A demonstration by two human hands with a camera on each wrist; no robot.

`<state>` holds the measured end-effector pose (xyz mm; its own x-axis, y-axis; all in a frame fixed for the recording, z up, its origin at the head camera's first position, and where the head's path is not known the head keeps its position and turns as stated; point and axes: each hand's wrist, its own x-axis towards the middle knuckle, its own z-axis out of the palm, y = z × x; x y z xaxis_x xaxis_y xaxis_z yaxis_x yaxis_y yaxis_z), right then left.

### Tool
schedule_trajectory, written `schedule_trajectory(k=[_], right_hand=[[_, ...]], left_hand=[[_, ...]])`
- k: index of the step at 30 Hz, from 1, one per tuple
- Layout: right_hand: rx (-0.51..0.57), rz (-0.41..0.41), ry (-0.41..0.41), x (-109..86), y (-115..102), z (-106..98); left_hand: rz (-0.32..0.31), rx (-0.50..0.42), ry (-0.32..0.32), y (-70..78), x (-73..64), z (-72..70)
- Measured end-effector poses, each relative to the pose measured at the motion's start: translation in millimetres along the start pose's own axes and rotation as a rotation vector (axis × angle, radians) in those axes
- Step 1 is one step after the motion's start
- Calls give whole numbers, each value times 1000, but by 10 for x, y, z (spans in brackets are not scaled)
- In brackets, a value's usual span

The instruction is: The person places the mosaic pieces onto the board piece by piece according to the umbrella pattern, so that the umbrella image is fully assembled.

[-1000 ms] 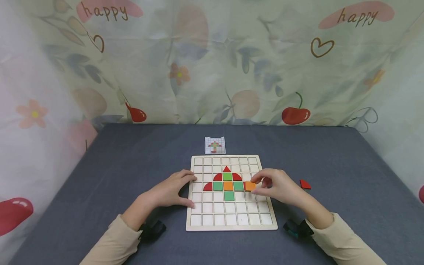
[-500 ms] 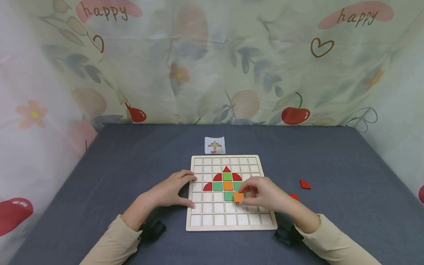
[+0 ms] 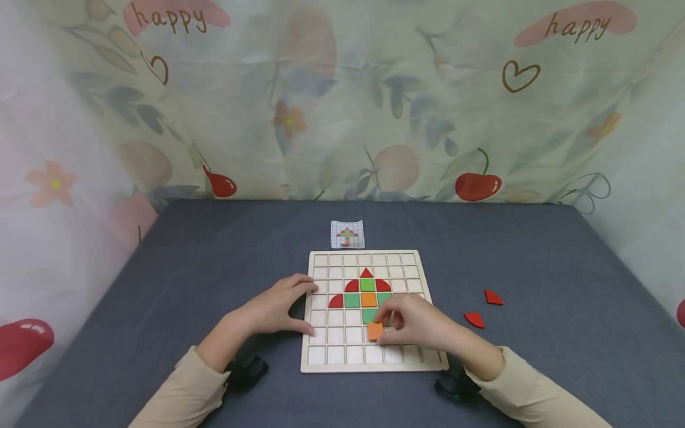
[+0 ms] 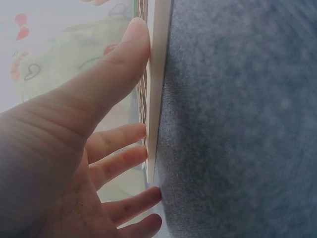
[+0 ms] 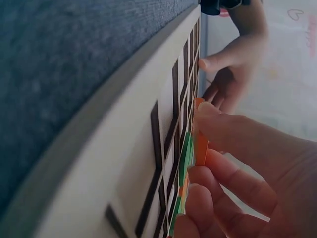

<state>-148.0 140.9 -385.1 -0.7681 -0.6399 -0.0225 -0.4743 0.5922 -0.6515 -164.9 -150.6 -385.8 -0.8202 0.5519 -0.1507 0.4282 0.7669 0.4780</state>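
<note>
My right hand [image 3: 414, 324] pinches an orange square tile [image 3: 374, 331] between thumb and fingers. It holds the tile at the board, just nearer me than a green square tile [image 3: 369, 315]. In the right wrist view the orange tile [image 5: 201, 144] stands tilted beside the grid. The wooden grid board [image 3: 321, 368] bears a pattern of red, green and orange tiles, partly hidden behind my right hand. At the board's left edge rests my left hand [image 3: 273, 308], fingers spread and relaxed; its thumb [image 4: 116, 69] touches the rim in the left wrist view.
Two red quarter-round tiles [image 3: 493, 297] lie on the dark tablecloth [image 3: 535, 255] to the right of the board. Behind the board is a small printed card [image 3: 347, 235] with a coloured pattern. A patterned curtain [image 3: 342, 119] hangs at the table's back edge.
My right hand has carried the orange tile left and toward me, from the board's right side to below the green tile. A second loose red tile has come into view. My left hand has stayed put.
</note>
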Motion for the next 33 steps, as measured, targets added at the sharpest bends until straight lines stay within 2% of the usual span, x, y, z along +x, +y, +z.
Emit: schedule_trajectory(k=[24,29,33], right_hand=[[-43,49,1,17,-102,54],[-45,48,26,-18,-71,-23],[-47,78,59,-69,-7,-188]], left_hand=[[-6,0,-2,-13,14,19],[-8,0,0,-3,10,14],[-6,5,3,8,6,8]])
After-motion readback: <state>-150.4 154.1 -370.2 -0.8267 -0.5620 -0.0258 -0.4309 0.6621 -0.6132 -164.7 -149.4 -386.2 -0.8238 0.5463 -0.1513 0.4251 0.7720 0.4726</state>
